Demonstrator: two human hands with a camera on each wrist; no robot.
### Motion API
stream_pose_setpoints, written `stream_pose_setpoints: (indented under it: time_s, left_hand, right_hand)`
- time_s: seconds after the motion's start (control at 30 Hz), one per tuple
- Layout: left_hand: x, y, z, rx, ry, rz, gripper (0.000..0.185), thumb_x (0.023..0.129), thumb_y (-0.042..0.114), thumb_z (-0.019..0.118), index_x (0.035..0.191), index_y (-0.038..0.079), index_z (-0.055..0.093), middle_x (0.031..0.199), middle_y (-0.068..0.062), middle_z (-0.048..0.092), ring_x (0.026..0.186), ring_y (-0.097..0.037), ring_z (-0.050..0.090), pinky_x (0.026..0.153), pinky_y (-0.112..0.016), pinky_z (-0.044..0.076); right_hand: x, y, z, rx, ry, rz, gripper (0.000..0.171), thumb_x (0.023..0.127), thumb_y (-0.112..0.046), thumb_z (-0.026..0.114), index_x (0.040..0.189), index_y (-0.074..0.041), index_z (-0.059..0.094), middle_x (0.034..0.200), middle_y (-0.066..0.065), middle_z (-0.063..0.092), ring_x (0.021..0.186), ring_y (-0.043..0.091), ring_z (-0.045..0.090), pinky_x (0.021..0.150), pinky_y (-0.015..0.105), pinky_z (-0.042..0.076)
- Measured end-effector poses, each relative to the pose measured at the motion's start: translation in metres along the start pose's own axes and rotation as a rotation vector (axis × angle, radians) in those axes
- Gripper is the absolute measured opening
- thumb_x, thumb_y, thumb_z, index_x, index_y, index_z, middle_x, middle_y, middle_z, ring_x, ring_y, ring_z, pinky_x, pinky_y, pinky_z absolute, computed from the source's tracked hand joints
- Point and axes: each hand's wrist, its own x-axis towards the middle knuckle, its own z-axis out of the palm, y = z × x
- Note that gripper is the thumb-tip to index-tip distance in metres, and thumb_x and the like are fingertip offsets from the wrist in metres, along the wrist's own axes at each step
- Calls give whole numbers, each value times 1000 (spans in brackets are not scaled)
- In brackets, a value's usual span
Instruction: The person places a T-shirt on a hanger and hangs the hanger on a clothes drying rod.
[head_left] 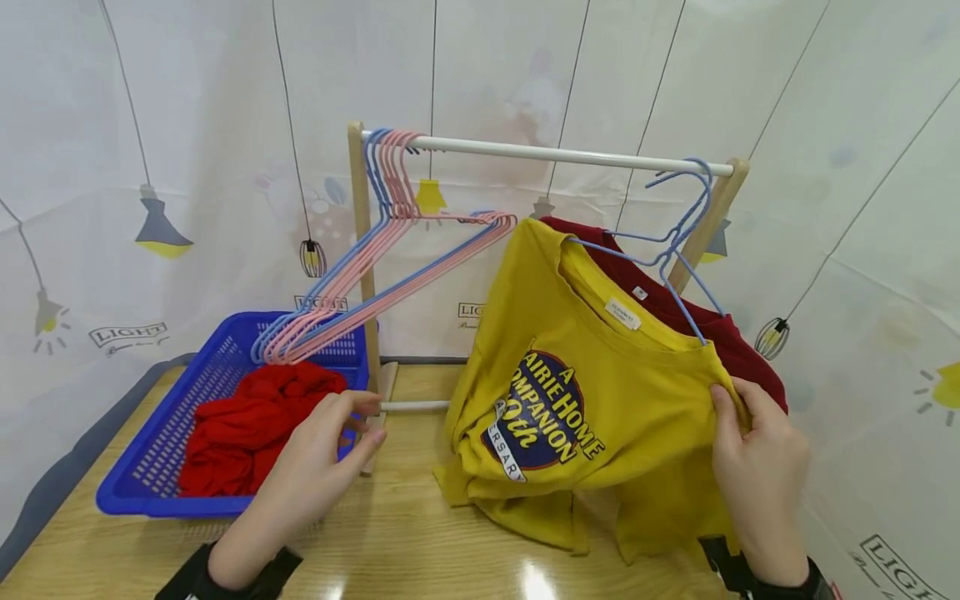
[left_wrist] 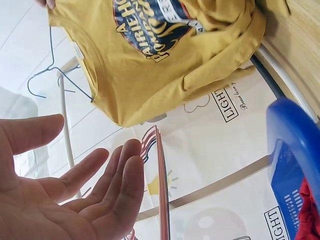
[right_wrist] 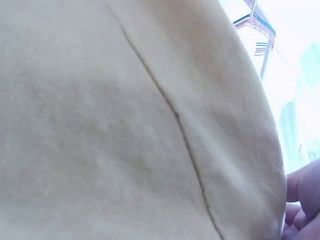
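Observation:
A yellow T-shirt [head_left: 600,392] with a dark blue printed emblem is on a blue hanger [head_left: 675,250], tilted down to its right side. My right hand [head_left: 761,475] pinches the shirt's shoulder or sleeve edge between thumb and fingers. In the right wrist view, the shirt's cloth [right_wrist: 125,140] fills most of the picture, and my fingers show at the right edge. My left hand [head_left: 322,454] hovers between the basket and the shirt, holding nothing; its fingers look spread and loosely bent in the left wrist view. Behind the yellow shirt hangs a dark red garment [head_left: 750,358].
A white rail [head_left: 525,152] on wooden posts spans the back. Several pink and blue hangers [head_left: 390,225] crowd its left end. Below them, a blue basket [head_left: 127,500] holds bright red cloth [head_left: 247,425]. Everything stands on a wooden table [head_left: 420,533] before a printed curtain.

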Motion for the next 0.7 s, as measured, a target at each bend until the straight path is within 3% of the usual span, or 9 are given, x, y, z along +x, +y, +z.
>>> stream_pose_setpoints:
  time_s: [0.33, 0.43, 0.53, 0.63, 0.7]
  left_hand:
    - [-3, -3, -1, -1, 16, -19, 31, 100, 16, 70, 129, 7, 64, 113, -3, 63, 99, -15, 62, 78, -32, 54]
    - [-4, -4, 0, -3, 13, -27, 32, 100, 15, 70, 130, 7, 63, 113, -3, 64, 98, -15, 62, 77, -31, 54]
    - [-5, -5, 1, -10, 9, -34, 33, 100, 16, 70, 131, 7, 63, 114, -3, 64, 99, -15, 62, 78, -32, 54]
    - [-6, -6, 1, -11, 13, -37, 34, 100, 17, 70, 131, 7, 62, 114, -3, 64, 100, -16, 62, 79, -33, 54]
    - [-6, -7, 2, -9, 20, -32, 34, 100, 18, 70, 131, 7, 62, 114, -3, 65, 100, -16, 62, 79, -34, 55]
  right_hand:
    - [28, -7, 31, 47, 44, 40, 28, 103, -18, 66, 113, 7, 72, 106, 24, 72, 90, 42, 65, 80, 5, 32]
    - [35, -10, 41, 52, 58, 40, 28, 103, -18, 66, 112, 8, 72, 105, 25, 73, 92, 43, 66, 83, 15, 40]
    - [41, -16, 48, 56, 51, 46, 29, 103, -18, 65, 113, 8, 72, 106, 24, 73, 94, 41, 66, 90, 33, 52]
    - [46, -19, 55, 71, 31, 58, 29, 104, -18, 64, 115, 9, 71, 108, 25, 72, 96, 42, 66, 91, 50, 54]
    - [48, -20, 58, 84, 19, 62, 29, 104, -17, 64, 116, 9, 70, 109, 26, 71, 97, 43, 66, 91, 55, 53]
